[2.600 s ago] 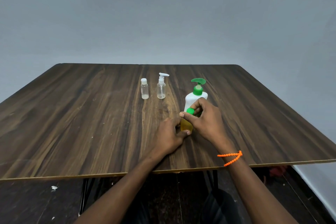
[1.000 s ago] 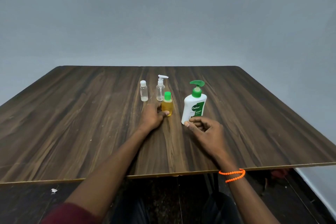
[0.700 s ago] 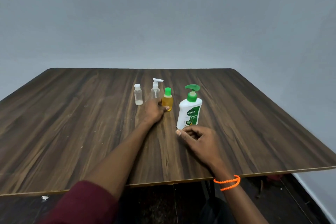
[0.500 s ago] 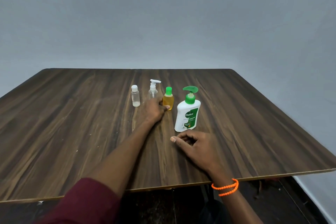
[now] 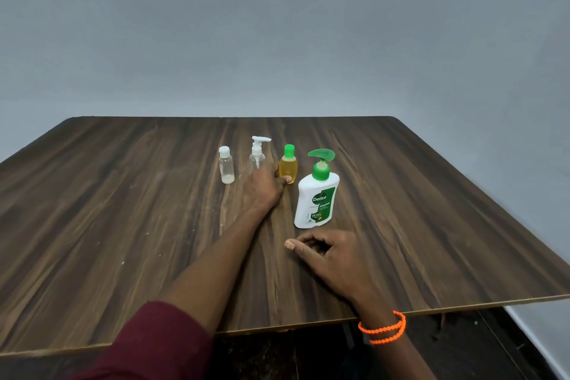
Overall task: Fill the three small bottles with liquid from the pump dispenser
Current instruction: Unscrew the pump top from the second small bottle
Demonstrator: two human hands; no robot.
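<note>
1. My left hand (image 5: 264,187) reaches far across the bench (image 5: 123,225), its fingers wrapped round the base of the yellow bottle (image 5: 288,165) to stand it in the row.
2. That row, capped clear bottle (image 5: 226,165), clear spray bottle (image 5: 258,154), then yellow, sits just left of the pump dispenser (image 5: 317,191), near for filling, I judge.
3. My right hand (image 5: 328,259) rests near the dispenser, loosely curled, grasping nothing.

A dark wood-grain counter (image 5: 123,225) carries a row of a clear capped bottle (image 5: 226,169), a clear pump-top bottle (image 5: 257,155) and a yellow green-capped bottle (image 5: 289,164), with a white green-pump dispenser (image 5: 317,197) standing just right of them.
</note>
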